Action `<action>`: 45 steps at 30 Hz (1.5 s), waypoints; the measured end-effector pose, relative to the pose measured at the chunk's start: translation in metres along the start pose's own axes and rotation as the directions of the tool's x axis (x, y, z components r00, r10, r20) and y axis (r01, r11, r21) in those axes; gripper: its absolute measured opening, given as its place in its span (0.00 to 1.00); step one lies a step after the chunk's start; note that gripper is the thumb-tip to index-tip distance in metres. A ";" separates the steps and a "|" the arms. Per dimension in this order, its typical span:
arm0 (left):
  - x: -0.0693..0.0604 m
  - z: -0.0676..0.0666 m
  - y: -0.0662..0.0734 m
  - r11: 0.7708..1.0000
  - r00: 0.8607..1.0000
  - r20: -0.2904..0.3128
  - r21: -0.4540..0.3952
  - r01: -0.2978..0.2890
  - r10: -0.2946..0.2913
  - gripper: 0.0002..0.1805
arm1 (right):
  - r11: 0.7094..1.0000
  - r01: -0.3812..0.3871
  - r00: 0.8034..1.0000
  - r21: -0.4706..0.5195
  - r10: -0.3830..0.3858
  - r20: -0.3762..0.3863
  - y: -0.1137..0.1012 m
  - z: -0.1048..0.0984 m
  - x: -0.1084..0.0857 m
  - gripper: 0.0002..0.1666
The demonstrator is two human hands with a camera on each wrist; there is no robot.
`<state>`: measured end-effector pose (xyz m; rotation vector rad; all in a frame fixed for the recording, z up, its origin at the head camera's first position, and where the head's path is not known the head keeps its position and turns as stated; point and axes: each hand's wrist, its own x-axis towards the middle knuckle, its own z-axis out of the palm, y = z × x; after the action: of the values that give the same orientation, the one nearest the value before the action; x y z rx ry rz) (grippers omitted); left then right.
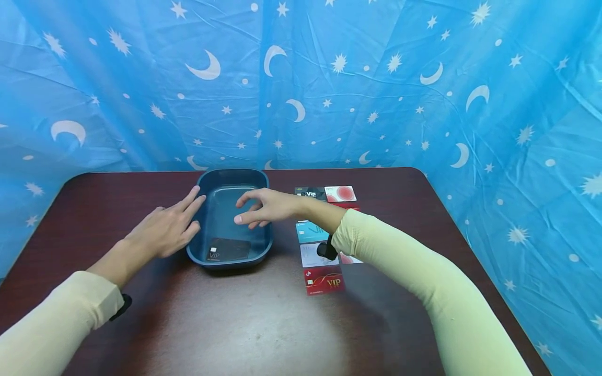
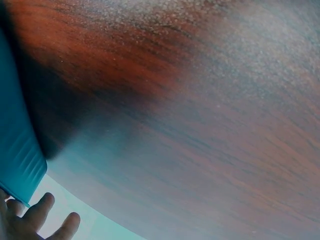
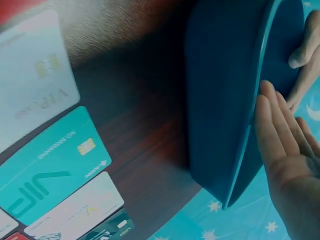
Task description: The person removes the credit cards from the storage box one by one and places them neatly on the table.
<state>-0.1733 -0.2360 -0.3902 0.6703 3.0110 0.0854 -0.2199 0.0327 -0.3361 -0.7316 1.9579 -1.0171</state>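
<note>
A dark blue oval-cornered tray (image 1: 218, 209) stands on the table, with a black VIP card (image 1: 229, 249) lying flat inside at its near end. My left hand (image 1: 164, 227) touches the tray's left rim, its fingers mostly straight. Above the tray's inside hovers my right hand (image 1: 265, 206), fingers spread and slightly bent, nothing seen between them. In the right wrist view this hand (image 3: 290, 155) appears over the tray's rim. To the right of the tray lie several cards, among them a red VIP card (image 1: 324, 281), a teal card (image 1: 308, 232) and a pale card (image 1: 314, 255).
Farther back in the card group are a black Vip card (image 1: 305, 192) and a white card with a red circle (image 1: 340, 194). My right forearm covers part of the group. The dark brown table (image 1: 211, 324) ends at a blue star-and-moon curtain (image 1: 329, 94).
</note>
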 end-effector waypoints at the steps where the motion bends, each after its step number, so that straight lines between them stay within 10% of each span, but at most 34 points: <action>1: 0.000 0.000 0.000 1.000 1.000 0.004 0.000 0.002 -0.002 0.34 | 1.000 -0.026 0.999 0.004 0.025 0.021 -0.001 -0.001 0.003 0.33; 24: -0.001 -0.001 -0.003 1.000 1.000 -0.001 -0.014 -0.009 0.009 0.34 | 0.909 -0.416 0.870 0.032 0.387 0.305 -0.014 -0.007 0.057 0.43; 45: -0.001 -0.001 -0.003 1.000 1.000 0.020 -0.023 -0.020 0.021 0.33 | 0.906 -0.418 0.853 -0.069 0.417 0.312 -0.018 0.008 0.068 0.41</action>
<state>-0.1737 -0.2388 -0.3899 0.6957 2.9796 0.1132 -0.2462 -0.0318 -0.3499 -0.4067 1.7240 -0.5905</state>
